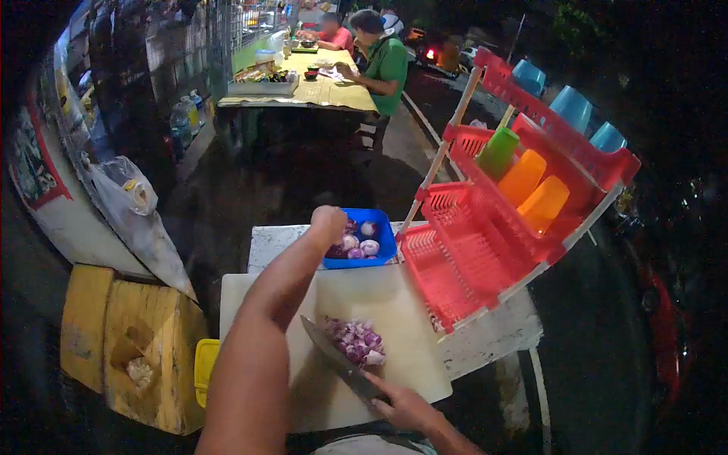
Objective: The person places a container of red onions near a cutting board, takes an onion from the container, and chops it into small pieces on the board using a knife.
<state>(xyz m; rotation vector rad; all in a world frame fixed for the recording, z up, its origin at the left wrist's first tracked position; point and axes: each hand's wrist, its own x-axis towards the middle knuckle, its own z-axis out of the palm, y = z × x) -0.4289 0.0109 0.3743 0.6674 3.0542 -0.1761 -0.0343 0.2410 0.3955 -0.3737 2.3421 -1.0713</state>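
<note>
My right hand (409, 408) is closed round the handle of a kitchen knife (341, 360), whose blade lies along the left side of a pile of chopped red onion (355, 341). Under them is a white cutting board (303, 402). Beyond the board, my left hand (330, 223) is at the left rim of a blue plastic tub (388, 244), with its fingers curled. What those fingers hold, if anything, is hidden. Inside the tub sit several peeled red onions (369, 247).
A red plastic rack (485, 258) with coloured cups (531, 178) stands at right. At left are a yellow wooden box (152, 334), a yellow lid (205, 371) and a hanging plastic bag (125, 186). People sit at a yellow-covered table (334, 92) farther back.
</note>
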